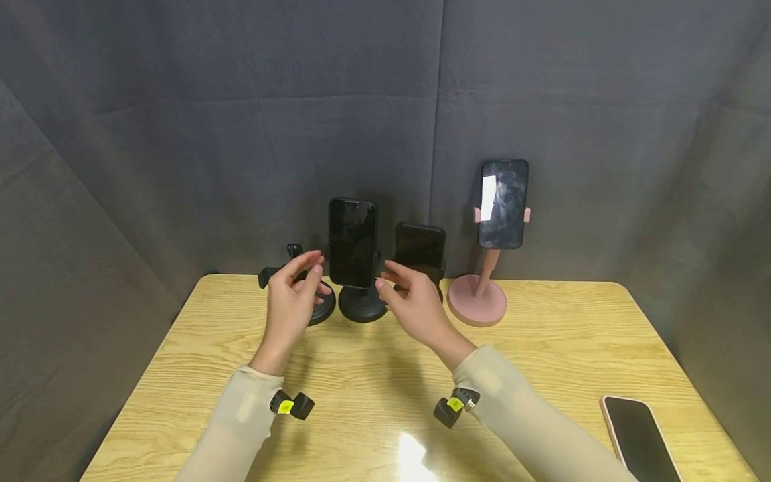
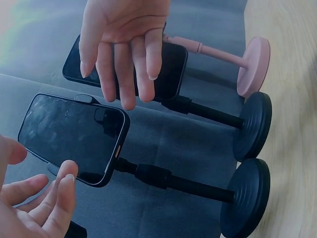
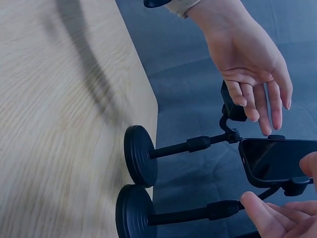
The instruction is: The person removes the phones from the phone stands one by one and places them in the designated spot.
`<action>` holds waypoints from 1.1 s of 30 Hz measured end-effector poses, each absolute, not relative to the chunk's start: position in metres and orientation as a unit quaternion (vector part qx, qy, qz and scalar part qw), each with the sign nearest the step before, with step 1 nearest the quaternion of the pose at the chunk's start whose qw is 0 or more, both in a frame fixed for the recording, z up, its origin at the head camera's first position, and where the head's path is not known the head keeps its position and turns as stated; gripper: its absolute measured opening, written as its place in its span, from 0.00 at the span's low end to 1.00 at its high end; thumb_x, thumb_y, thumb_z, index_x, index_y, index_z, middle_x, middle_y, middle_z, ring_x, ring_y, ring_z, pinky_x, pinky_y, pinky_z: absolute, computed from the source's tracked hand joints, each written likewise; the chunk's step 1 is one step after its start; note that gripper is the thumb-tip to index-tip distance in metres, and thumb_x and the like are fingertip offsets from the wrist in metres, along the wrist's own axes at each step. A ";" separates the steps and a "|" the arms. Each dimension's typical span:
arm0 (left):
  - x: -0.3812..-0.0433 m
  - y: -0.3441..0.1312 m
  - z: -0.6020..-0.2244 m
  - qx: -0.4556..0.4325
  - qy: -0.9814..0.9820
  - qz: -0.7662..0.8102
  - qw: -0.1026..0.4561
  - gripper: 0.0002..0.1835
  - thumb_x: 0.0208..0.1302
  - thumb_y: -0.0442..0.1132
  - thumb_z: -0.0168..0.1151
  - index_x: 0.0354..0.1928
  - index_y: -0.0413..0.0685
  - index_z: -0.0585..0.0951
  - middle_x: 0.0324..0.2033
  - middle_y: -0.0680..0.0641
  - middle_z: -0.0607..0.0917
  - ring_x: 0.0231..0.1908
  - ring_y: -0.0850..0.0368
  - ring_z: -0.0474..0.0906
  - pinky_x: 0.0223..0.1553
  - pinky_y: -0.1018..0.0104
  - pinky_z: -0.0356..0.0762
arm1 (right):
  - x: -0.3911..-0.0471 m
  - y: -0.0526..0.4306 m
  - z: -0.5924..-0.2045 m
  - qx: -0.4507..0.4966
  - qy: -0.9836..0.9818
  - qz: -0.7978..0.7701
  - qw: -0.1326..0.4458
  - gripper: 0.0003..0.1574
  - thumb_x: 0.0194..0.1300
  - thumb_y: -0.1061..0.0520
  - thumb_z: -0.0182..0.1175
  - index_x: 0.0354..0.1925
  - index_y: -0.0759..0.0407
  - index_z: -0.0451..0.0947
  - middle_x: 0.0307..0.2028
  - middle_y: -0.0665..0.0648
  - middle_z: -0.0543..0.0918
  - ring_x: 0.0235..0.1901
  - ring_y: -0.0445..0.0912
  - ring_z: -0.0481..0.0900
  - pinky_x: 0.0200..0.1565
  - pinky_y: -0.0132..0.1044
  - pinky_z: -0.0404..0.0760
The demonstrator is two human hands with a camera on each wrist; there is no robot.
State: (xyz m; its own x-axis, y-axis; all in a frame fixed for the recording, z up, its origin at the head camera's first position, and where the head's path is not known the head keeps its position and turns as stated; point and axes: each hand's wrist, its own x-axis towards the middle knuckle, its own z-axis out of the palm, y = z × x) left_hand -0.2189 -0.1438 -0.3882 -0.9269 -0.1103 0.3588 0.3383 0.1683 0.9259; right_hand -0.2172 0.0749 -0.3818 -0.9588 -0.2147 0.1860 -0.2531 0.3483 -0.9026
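Observation:
Between my two hands a black phone (image 1: 353,241) stands upright in the clamp of a black round-based phone stand (image 1: 363,305). My left hand (image 1: 288,306) is just left of that phone, fingers loosely bent and apart from it, in front of another black stand (image 1: 323,309). To the phone's right is my right hand (image 1: 415,301), its fingers relaxed and holding nothing. It partly covers a second black phone (image 1: 421,244) in a black stand. In the left wrist view, smudges mark the screen of the nearer phone (image 2: 74,134), and side grips hold its edges.
A pink stand (image 1: 477,301) at the right holds another phone (image 1: 504,204) higher up. On the table's right front lies a phone in a pale pink case (image 1: 641,438). A grey curtain (image 1: 289,134) hangs behind the wooden table (image 1: 361,402).

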 end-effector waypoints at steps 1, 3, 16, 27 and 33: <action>-0.220 -0.143 -0.388 -0.074 -0.745 -0.639 0.176 0.18 0.75 0.34 0.56 0.63 0.35 0.77 0.58 0.36 0.83 0.25 0.69 0.83 0.27 0.77 0.81 | -0.218 0.074 -0.381 0.141 -0.822 0.551 0.019 0.32 0.75 0.52 0.57 0.72 0.61 0.68 0.62 0.63 0.81 0.48 0.53 0.89 0.43 0.39 0.89; -0.221 -0.142 -0.387 -0.071 -0.744 -0.640 0.176 0.19 0.75 0.33 0.55 0.63 0.35 0.77 0.59 0.35 0.82 0.24 0.69 0.83 0.27 0.77 0.81 | -0.219 0.073 -0.381 0.136 -0.824 0.549 0.019 0.32 0.75 0.52 0.57 0.72 0.60 0.68 0.62 0.62 0.82 0.47 0.52 0.89 0.42 0.38 0.89; -0.229 -0.139 -0.385 -0.073 -0.741 -0.655 0.130 0.21 0.77 0.34 0.53 0.68 0.37 0.72 0.63 0.32 0.78 0.19 0.69 0.81 0.26 0.76 0.82 | -0.224 0.067 -0.377 0.134 -0.827 0.546 0.029 0.34 0.75 0.52 0.57 0.74 0.60 0.65 0.62 0.62 0.82 0.43 0.50 0.90 0.37 0.34 0.87; -0.231 -0.136 -0.378 -0.080 -0.777 -0.615 0.113 0.24 0.79 0.39 0.49 0.73 0.43 0.68 0.66 0.34 0.77 0.19 0.68 0.82 0.28 0.76 0.83 | -0.229 0.062 -0.375 0.129 -0.836 0.532 0.027 0.36 0.75 0.50 0.58 0.75 0.58 0.63 0.63 0.65 0.80 0.42 0.52 0.91 0.41 0.38 0.89; -0.237 -0.134 -0.376 -0.078 -0.778 -0.618 0.081 0.25 0.80 0.37 0.45 0.75 0.41 0.64 0.55 0.29 0.83 0.19 0.66 0.82 0.27 0.75 0.84 | -0.233 0.059 -0.372 0.127 -0.844 0.520 0.034 0.35 0.75 0.51 0.57 0.74 0.60 0.64 0.61 0.67 0.81 0.39 0.52 0.91 0.42 0.40 0.89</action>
State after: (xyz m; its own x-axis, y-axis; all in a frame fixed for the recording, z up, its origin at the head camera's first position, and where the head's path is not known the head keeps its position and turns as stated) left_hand -0.2374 -0.1340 -0.3763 -0.9747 0.0209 0.2227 0.2217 0.2233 0.9492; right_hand -0.2326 0.0591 -0.3721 -0.9653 -0.1797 0.1894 -0.2499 0.4261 -0.8695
